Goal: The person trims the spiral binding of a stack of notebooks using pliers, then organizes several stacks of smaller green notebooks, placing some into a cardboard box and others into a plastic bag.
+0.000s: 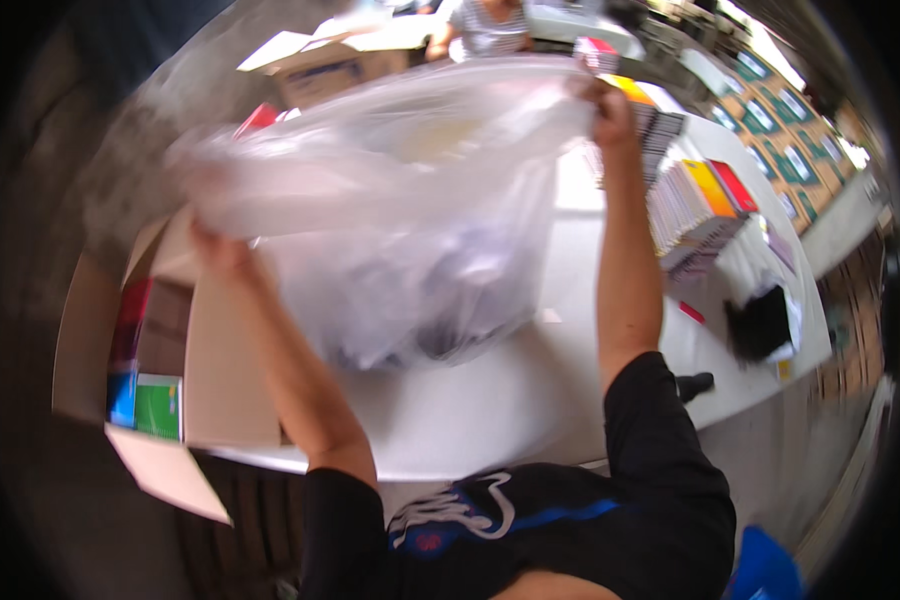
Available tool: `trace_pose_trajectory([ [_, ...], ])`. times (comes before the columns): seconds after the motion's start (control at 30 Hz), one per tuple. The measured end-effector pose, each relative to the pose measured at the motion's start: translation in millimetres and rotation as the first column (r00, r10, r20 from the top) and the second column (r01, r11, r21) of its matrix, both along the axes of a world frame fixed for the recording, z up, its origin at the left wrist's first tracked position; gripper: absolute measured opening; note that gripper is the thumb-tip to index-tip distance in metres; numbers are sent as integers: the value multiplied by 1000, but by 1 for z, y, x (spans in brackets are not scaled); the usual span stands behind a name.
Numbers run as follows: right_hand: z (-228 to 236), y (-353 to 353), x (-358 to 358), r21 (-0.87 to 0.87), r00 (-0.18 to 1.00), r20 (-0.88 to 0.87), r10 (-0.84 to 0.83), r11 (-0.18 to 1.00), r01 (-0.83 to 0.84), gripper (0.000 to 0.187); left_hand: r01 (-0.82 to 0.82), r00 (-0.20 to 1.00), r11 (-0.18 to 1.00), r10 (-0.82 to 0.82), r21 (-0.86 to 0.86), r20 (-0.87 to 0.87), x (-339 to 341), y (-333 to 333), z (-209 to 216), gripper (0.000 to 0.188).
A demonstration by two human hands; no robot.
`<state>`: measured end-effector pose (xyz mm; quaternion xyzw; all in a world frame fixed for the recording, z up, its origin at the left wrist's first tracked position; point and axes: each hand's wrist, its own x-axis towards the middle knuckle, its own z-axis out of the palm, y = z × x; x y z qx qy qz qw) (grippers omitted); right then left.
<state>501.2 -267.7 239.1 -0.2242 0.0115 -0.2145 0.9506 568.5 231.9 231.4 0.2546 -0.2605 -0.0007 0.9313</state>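
Holding a clear plastic bag [390,230] up over the white tabletop [490,400].
Our left hand [220,250] and right hand [610,105] each pinch its upper edge, bag stretched between them; stacked books [695,205] lie just right of our right hand.

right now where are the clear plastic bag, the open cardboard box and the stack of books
clear plastic bag [410,230], head view, middle of its front
open cardboard box [225,370], head view, inner flap
stack of books [695,205], head view, top covers
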Motion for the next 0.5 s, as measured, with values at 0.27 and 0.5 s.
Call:
trace_pose_trajectory([
  [0.27, -241, -13, -21, 59, 809, 309, 500, 839, -541, 40, 625, 619, 385, -774, -679, 131, 106, -15, -213, 42],
  [0.5, -203, 85, -167, -556, 610, -792, 20, 389, -735, 43, 601, 663, 528, -749, -600, 4, -10, -60, -190, 83],
])
